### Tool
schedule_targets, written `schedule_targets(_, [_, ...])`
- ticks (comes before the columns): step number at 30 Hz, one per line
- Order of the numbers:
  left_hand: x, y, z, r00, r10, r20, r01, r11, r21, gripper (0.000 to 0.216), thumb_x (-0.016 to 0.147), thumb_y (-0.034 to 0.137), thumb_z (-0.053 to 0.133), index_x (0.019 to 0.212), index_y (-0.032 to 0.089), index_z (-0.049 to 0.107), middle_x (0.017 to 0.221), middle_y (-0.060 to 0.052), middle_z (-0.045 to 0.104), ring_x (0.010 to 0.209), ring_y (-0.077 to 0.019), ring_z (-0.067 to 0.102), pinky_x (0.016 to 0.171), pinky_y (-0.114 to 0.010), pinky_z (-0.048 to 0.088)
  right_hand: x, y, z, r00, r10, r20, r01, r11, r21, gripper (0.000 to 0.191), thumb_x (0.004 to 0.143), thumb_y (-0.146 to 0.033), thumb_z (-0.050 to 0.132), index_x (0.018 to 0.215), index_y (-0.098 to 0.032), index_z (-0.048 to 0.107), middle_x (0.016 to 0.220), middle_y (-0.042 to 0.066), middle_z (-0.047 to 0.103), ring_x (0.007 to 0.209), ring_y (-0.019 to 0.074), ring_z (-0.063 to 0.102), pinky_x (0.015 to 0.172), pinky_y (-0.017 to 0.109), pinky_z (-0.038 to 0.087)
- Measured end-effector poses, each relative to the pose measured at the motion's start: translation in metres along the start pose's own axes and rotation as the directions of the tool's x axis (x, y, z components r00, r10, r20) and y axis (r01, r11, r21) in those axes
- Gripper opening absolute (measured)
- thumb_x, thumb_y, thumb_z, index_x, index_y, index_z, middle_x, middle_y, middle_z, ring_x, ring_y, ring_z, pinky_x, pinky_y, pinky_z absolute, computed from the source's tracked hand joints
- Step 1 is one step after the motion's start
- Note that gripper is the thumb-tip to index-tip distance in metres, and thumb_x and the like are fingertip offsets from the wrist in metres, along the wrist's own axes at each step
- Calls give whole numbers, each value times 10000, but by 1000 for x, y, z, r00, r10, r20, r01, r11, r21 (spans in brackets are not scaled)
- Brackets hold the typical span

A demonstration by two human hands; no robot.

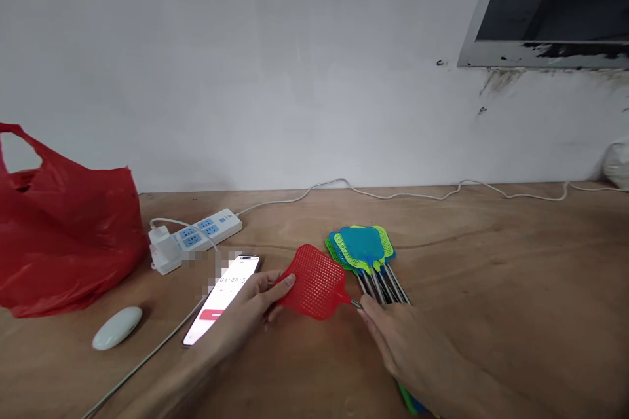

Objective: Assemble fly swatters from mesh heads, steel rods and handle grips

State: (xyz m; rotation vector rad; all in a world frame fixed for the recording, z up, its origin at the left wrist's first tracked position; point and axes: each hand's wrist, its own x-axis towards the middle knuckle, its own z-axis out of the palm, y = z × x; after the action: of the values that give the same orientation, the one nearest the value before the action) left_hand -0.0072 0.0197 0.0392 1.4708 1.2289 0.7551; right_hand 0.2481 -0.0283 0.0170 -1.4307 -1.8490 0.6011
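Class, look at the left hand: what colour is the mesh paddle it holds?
The mesh paddle is plain red, best seen in the head view.

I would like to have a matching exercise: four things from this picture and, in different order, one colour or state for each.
1. single swatter
2. swatter pile
3. phone
4. power strip

A. lit up, showing digits
B. white with light-blue patches
C. green and blue
D. red, held by left hand and right hand

Pairs: 1-D, 2-C, 3-A, 4-B
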Motion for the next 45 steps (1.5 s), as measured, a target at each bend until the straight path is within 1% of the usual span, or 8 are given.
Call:
schedule_targets(4, [6, 4, -23, 909, 227, -350, -153, 962, 225, 424, 901, 613, 487, 883, 207, 607, 561, 42, 531, 562, -177, 532, 532, -250, 423, -6, 16, -3, 993, -40, -111, 22, 987, -157, 245, 865, -397, 617, 659, -266, 644, 478, -6, 424, 420, 138, 257, 483, 314, 138])
schedule_targets(10, [22, -4, -32, 967, 255, -13, -160, 643, 749, 428, 1012, 458, 301, 920, 222, 646, 864, -22, 727, 800, -220, 673, 740, -296, 511, 0, 7, -17, 998, -55, -24, 52, 994, -99, 292, 951, -395, 512, 719, -270, 638, 593, 5, 580, 571, 191, 497, 594, 326, 287])
schedule_targets(16, [33, -16, -10, 943, 295, -157, 10, 446, 895, 372, 980, 250, 381, 1274, 80, 534, 1214, -239, 634, 1102, -414, 607, 847, -544, 475, 25, -4, -18, 928, 154, 339, -276, 895, 350, 434, 939, -541, 450, 651, -227, 535, 495, -64, 371, 451, 122, 360, 480, 270, 271])
schedule_targets(19, [21, -23, 10, 945, 324, -43, -87, 375, 923, 386, 966, 253, 474, 1325, 123, 533, 1376, -189, 563, 1224, -364, 544, 993, -506, 436, 33, 3, -13, 890, 236, 390, -431, 713, 552, 463, 883, -632, 484, 684, -220, 554, 392, -101, 326, 354, 91, 258, 412, 246, 230])
schedule_targets(24, [5, -38, 27, 914, 306, 267, -340, 214, 916, 499, 1028, 376, 391, 1449, 111, 434, 1453, -185, 518, 1289, -351, 517, 1029, -525, 451, 43, 9, -4, 918, 314, 241, -394, 655, 645, 535, 758, -721, 584, 685, -191, 594, 407, -46, 498, 376, 97, 391, 411, 227, 282])
schedule_targets(31, [2, -41, 24, 920, 325, 220, -301, 226, 926, 445, 1032, 348, 393, 1446, 206, 478, 1268, -157, 630, 1114, -341, 621, 894, -512, 543, 46, 15, -2, 916, 376, 137, -322, 490, 810, 470, 720, -645, 707, 741, -191, 588, 481, -61, 496, 401, 52, 272, 384, 189, 132])
schedule_targets(38, [-1, -51, 27, 919, 367, 143, -229, 203, 952, 377, 1018, 328, 419, 1187, 75, 642, 1320, -239, 593, 1200, -407, 578, 919, -566, 532, 44, 21, -1, 912, 382, 151, -308, 392, 867, 428, 718, -587, 752, 729, -185, 606, 513, -39, 553, 391, 43, 327, 366, 162, 200])
schedule_targets(45, [1, -52, 28, 932, 343, 120, -203, 216, 955, 367, 1001, 268, 458, 1285, 64, 569, 1281, -209, 633, 1180, -375, 592, 947, -529, 528, 45, 24, 0, 923, 368, 114, -262, 381, 887, 408, 717, -556, 772, 740, -175, 627, 579, -10, 626, 396, 42, 379, 345, 145, 284])
